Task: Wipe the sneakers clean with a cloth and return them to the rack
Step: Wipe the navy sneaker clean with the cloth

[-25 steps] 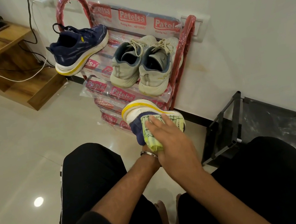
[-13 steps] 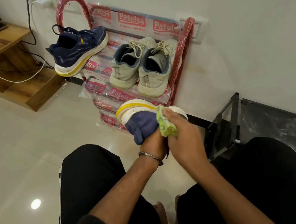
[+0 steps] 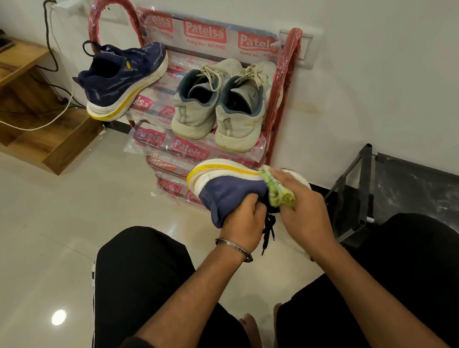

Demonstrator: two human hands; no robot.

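Head view: the left hand (image 3: 242, 226), a bangle on its wrist, grips a navy sneaker (image 3: 226, 188) by its heel collar, sole turned up and away, held above the floor in front of the red rack (image 3: 279, 99). The right hand (image 3: 302, 207) pinches a bunched green cloth (image 3: 278, 193) with curled fingers against the sneaker's white-and-yellow midsole. On the rack the second navy sneaker (image 3: 123, 82) rests at the left end of a shelf, with a pair of pale grey sneakers (image 3: 223, 105) beside it to the right.
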